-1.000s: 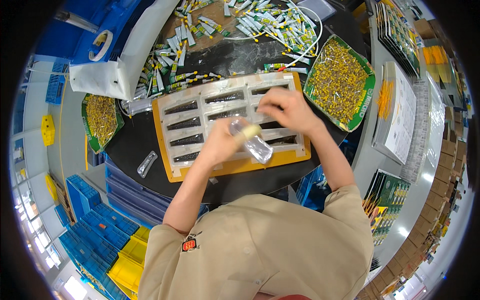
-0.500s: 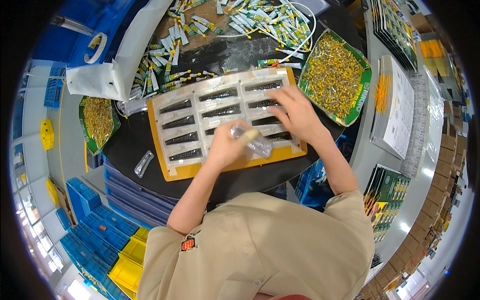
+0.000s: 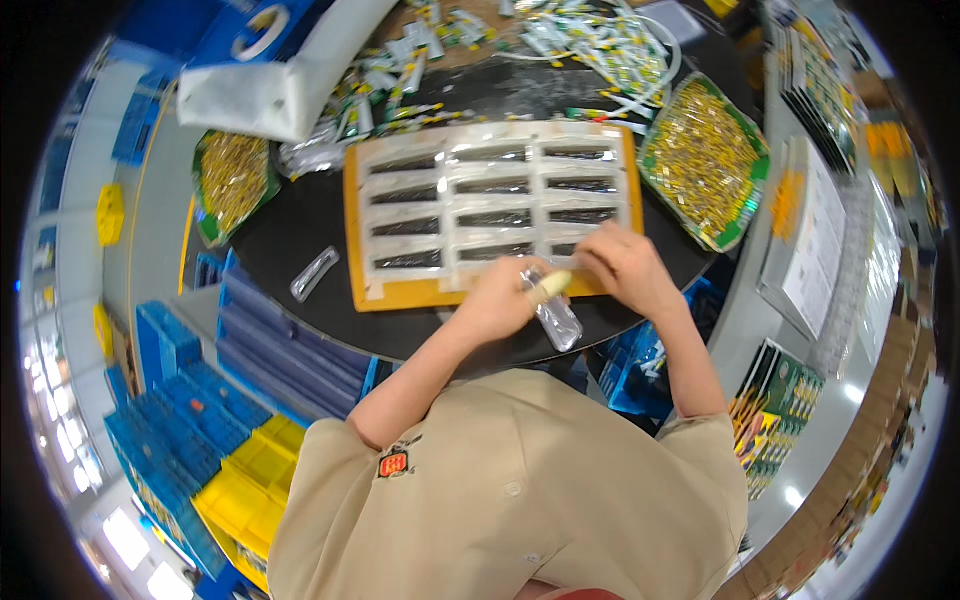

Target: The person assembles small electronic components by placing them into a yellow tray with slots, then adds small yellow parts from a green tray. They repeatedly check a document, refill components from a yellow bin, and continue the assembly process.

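My left hand (image 3: 508,302) is closed around a clear plastic blister shell (image 3: 560,326), possibly several nested together. It is at the near edge of a yellow-orange board (image 3: 408,297), and the shell sticks out past that edge toward me. A pale yellow cover is on the left thumb. My right hand (image 3: 632,268), its fingers bent and smeared by motion, is over the board's near right corner, beside the lowest right slot. Across the board lies a white frame (image 3: 447,205) with rows of dark tapered slots in three columns. Whether the right fingers pinch anything is unclear.
A lone clear shell (image 3: 315,275) lies left of the board. Green-edged boxes of small yellow-tipped pieces stand left (image 3: 232,190) and right (image 3: 705,165). Many small tubes (image 3: 590,50) are heaped at the back. Printed cards (image 3: 800,235) lie right, blue crates (image 3: 170,400) lower left.
My right hand has come down from the upper right slots to the lowest right one. My left hand, still holding the clear shell, has drawn nearer to me. The whole view has shifted.
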Action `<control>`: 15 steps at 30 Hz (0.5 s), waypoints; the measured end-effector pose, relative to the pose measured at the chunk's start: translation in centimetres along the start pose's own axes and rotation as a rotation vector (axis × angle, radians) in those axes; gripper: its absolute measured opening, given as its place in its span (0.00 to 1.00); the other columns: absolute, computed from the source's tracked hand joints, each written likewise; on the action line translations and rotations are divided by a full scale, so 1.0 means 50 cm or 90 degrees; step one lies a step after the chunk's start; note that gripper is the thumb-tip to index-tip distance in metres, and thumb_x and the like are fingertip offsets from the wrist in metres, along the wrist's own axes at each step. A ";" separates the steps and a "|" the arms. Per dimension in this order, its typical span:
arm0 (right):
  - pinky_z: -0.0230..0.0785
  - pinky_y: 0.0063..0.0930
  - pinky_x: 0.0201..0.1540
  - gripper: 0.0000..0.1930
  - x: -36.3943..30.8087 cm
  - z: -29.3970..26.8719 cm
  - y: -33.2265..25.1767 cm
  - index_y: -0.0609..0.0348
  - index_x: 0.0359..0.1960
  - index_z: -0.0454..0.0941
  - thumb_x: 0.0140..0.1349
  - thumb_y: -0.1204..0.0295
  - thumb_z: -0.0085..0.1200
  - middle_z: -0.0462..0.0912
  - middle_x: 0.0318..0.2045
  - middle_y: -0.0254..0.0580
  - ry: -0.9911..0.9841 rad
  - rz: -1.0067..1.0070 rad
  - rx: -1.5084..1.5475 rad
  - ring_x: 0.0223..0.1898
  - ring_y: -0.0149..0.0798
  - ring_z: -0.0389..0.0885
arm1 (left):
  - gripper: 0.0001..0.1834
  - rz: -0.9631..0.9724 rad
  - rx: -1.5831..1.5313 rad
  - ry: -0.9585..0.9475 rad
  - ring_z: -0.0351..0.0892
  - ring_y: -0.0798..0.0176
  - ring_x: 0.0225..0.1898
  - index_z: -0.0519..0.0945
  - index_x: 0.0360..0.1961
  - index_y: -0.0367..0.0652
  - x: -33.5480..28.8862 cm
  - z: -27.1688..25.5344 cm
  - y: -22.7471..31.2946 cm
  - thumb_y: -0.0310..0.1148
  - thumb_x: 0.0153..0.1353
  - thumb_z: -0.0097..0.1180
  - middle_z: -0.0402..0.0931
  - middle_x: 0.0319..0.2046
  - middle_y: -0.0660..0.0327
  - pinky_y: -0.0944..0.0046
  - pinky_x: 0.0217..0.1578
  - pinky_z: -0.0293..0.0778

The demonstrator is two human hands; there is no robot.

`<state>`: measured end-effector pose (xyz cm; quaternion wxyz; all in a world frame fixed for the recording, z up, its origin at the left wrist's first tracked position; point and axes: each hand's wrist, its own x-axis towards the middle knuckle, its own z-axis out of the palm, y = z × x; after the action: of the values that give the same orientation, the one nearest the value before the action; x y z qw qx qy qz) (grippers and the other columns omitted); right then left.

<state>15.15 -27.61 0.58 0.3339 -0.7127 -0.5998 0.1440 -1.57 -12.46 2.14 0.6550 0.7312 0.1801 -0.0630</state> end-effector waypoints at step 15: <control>0.72 0.37 0.40 0.06 0.263 0.028 0.120 0.63 0.35 0.82 0.60 0.73 0.56 0.81 0.32 0.48 0.076 0.044 0.014 0.36 0.51 0.80 | 0.25 -0.007 0.719 0.489 0.67 0.43 0.50 0.73 0.51 0.39 -0.196 -0.323 -0.285 0.14 0.49 0.47 0.66 0.48 0.47 0.49 0.52 0.65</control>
<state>21.99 -15.00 -1.77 0.3720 -0.7365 -0.5522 0.1192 -17.89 2.69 -5.83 0.0624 0.9305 0.3428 0.1131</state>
